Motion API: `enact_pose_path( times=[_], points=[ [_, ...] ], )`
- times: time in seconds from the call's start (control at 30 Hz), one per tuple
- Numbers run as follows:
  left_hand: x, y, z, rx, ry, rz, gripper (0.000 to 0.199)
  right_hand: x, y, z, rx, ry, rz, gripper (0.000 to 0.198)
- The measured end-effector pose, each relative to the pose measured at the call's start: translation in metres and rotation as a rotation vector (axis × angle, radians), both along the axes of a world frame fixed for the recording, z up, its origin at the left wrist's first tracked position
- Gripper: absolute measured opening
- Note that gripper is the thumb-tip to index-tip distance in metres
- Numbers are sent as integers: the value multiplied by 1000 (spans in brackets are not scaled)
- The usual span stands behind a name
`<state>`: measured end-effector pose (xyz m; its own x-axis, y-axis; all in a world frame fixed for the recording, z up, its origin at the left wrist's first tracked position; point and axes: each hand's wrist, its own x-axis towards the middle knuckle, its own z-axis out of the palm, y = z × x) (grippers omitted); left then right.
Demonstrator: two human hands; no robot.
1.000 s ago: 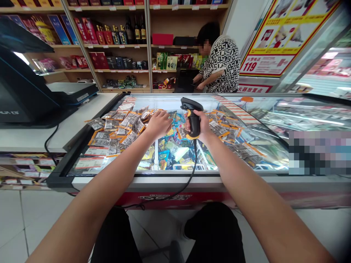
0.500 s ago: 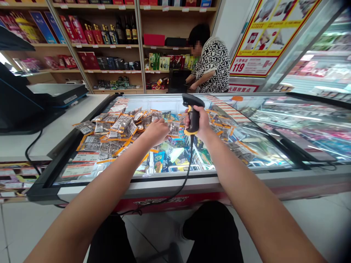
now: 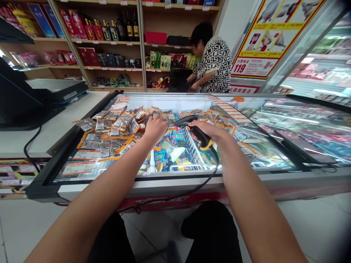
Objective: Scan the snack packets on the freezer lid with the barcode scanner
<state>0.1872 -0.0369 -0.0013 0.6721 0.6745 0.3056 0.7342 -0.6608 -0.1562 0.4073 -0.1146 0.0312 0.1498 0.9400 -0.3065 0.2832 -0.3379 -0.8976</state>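
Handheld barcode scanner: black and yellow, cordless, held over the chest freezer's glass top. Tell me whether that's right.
Not cordless: the head view shows a black cord running from the handheld barcode scanner over the chest freezer's front edge. It is black and yellow, held over the glass top.

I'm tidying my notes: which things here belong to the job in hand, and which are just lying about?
Job in hand:
scanner, gripped by the right hand
orange-edged packets, at the left hand

Just there:
price cards
shelf bottles
wall poster

The scanner (image 3: 202,137) is smooth plastic — packets (image 3: 122,121) glossy film, freezer top (image 3: 270,159) shiny glass.
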Motion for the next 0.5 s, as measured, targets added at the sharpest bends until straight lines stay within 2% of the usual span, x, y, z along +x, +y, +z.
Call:
enact_pose_path(
  times=[0.17, 0.3, 0.5],
  points=[
    [0, 0, 1, -38, 8, 13, 28, 0, -3, 3, -35, -20, 29, 32],
    [1, -1, 2, -51, -15, 13, 29, 1, -2, 1, -27, -28, 39, 39],
    [3, 2, 0, -55, -10, 35, 32, 2, 1, -1, -3, 2, 11, 35]
  ],
)
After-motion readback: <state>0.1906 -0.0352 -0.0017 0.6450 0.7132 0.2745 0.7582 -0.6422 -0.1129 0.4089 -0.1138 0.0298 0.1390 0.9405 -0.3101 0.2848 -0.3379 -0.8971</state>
